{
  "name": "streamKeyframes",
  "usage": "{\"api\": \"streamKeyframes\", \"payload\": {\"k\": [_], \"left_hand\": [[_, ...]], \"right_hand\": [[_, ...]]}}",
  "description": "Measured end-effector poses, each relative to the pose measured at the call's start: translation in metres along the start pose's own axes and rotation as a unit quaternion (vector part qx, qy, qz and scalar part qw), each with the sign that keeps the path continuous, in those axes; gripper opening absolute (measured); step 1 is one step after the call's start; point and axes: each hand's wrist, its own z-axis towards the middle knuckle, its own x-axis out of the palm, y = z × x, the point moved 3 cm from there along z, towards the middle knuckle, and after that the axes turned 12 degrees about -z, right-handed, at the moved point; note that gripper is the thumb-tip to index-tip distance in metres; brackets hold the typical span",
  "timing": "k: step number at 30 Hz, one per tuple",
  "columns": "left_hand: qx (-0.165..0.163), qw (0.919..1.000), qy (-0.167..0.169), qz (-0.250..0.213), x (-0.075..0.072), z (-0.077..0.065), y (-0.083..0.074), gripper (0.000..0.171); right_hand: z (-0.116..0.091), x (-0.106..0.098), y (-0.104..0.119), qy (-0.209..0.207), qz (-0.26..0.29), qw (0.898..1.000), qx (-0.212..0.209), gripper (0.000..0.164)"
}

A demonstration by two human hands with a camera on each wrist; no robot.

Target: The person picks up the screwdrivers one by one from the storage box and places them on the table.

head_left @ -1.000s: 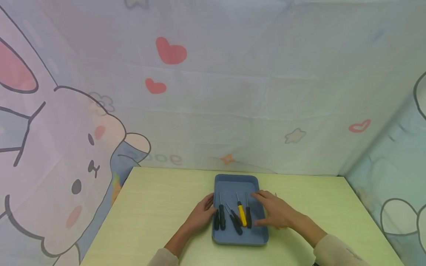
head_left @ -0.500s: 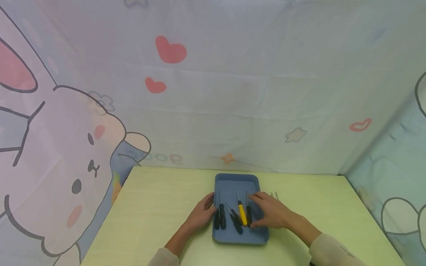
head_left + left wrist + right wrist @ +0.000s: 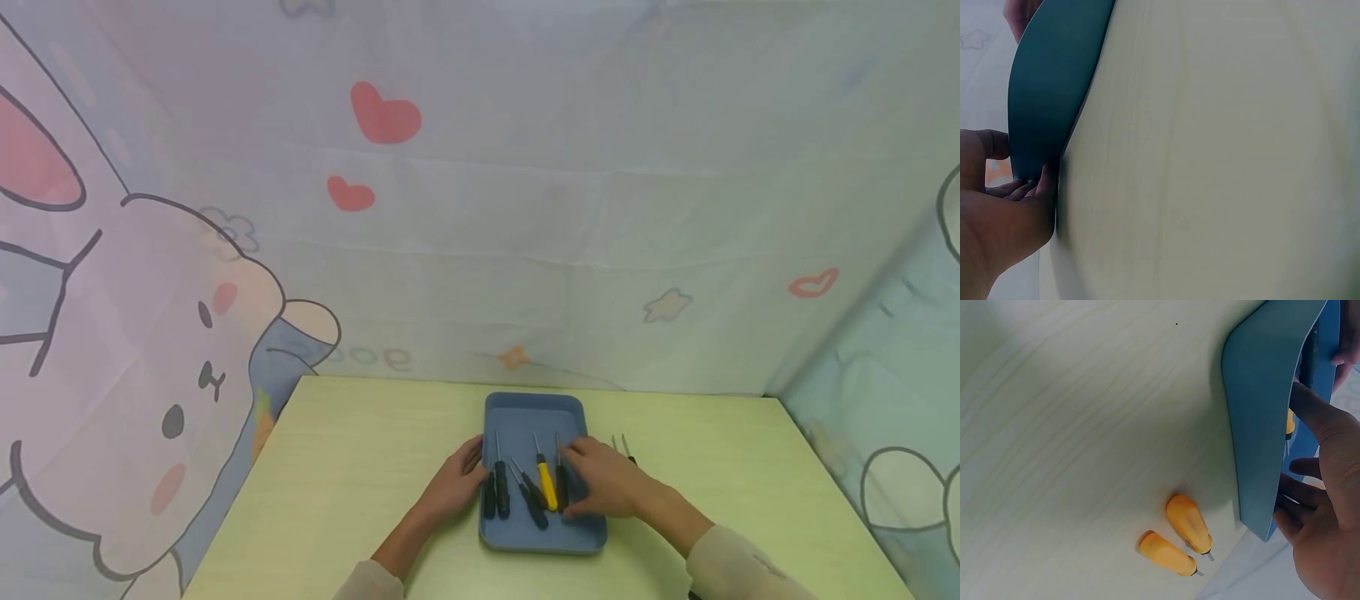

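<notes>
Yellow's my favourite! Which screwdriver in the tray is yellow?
The yellow-handled screwdriver just left of the black one nearest the right hand; the others in the tray have black handles.

Screwdrivers (image 3: 547, 485) in tray (image 3: 534, 539), tray on table (image 3: 352, 475), backdrop (image 3: 487, 250) behind

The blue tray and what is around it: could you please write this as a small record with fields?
Container: blue tray, on the table
Inside: five black screwdrivers and one yellow screwdriver visible
Beside it: two screwdrivers with yellow handles, to the tray's right
Left hand: touches the tray's left side
Right hand: reaches over the tray's right edge, near the rightmost black screwdriver; contact with it unclear
Background: pale cloth with printed rabbit and hearts
</notes>
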Motion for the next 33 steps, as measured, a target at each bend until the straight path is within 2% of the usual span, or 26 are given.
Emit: {"api": "streamKeyframes", "payload": {"k": [15, 33], "left_hand": [[-0.007, 1.0, -0.001, 0.003, 0.0009, -0.0025, -0.0021, 0.064], [-0.006, 1.0, -0.001, 0.0, 0.0002, 0.0013, -0.0006, 0.064]], "right_hand": [[0.0033, 0.0032, 0.0034, 0.0, -0.055, 0.998, -0.013, 0.094], [0.008, 0.0097, 0.0019, 0.006, -0.035, 0.999, -0.02, 0.088]]}}
